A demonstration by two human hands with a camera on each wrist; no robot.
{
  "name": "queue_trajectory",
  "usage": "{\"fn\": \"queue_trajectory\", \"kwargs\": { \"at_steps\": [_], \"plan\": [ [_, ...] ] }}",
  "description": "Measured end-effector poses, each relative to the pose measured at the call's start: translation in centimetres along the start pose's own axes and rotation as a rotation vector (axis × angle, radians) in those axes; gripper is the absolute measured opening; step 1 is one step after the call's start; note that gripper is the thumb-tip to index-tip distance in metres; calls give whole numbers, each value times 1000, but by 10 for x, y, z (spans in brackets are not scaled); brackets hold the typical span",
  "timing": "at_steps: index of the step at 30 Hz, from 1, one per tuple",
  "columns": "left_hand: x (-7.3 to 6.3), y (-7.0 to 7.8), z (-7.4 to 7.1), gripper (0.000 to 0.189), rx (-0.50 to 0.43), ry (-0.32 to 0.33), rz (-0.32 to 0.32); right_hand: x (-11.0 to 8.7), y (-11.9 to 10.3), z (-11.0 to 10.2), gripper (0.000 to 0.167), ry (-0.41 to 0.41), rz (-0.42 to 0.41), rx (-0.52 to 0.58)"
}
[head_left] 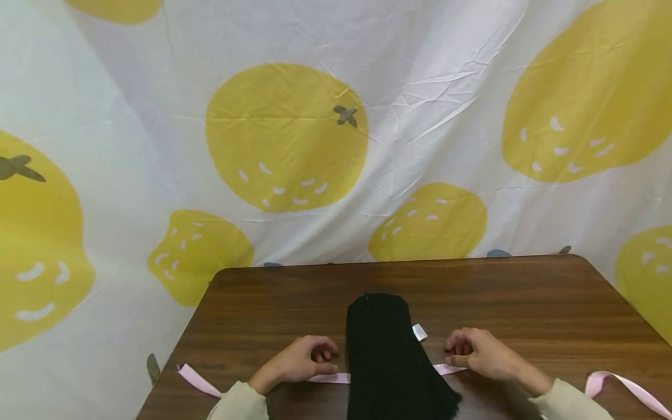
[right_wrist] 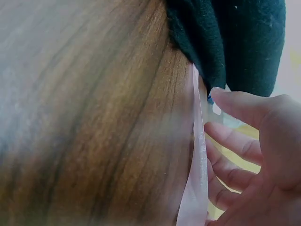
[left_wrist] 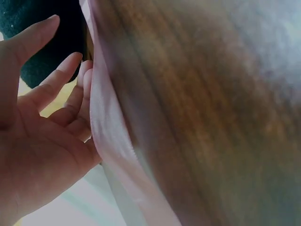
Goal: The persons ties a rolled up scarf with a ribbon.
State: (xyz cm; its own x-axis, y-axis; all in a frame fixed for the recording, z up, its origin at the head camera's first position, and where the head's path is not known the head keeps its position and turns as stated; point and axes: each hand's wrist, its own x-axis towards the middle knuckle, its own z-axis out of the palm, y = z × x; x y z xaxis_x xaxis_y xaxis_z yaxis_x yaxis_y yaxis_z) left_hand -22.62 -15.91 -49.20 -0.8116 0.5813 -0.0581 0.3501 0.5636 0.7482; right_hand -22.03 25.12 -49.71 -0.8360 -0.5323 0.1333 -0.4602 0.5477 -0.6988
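A dark green, nearly black folded knit cloth point(head_left: 383, 356) with a small white tag point(head_left: 419, 332) lies on the table. A pink ribbon point(head_left: 336, 378) passes beneath it and comes out on both sides. My left hand point(head_left: 304, 359) is at the cloth's left side, over the ribbon, fingers loosely bent and thumb apart from them. On the other side, my right hand point(head_left: 485, 353) hovers by the ribbon point(right_wrist: 200, 155) in a similar relaxed curl. In both wrist views the ribbon runs alongside the fingers, with nothing pinched between thumb and fingertips.
The brown wood-grain table point(head_left: 294, 297) has rounded far corners. One ribbon end point(head_left: 196, 379) lies at the left; another length curls up at the right point(head_left: 625, 385). Behind the table hangs a white curtain point(head_left: 420, 140) printed with yellow fruit.
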Motion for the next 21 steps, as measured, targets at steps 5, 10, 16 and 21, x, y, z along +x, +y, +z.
{"fn": "queue_trajectory", "kwargs": {
  "at_steps": [5, 10, 16, 21],
  "plan": [
    [0, -1, 3, 31, 21, 8, 3, 0, 1, 1, 17, -22, 4, 6],
    [-1, 0, 5, 27, 47, 18, 39, 0, 1, 3, 23, -45, 14, 15],
    [-3, 0, 7, 17, 72, 39, 59, 0, 1, 5, 24, -38, 15, -25],
    [-4, -1, 8, 13, 81, 40, 46, -1, -1, 6, 24, -30, 13, -76]
  ]
}}
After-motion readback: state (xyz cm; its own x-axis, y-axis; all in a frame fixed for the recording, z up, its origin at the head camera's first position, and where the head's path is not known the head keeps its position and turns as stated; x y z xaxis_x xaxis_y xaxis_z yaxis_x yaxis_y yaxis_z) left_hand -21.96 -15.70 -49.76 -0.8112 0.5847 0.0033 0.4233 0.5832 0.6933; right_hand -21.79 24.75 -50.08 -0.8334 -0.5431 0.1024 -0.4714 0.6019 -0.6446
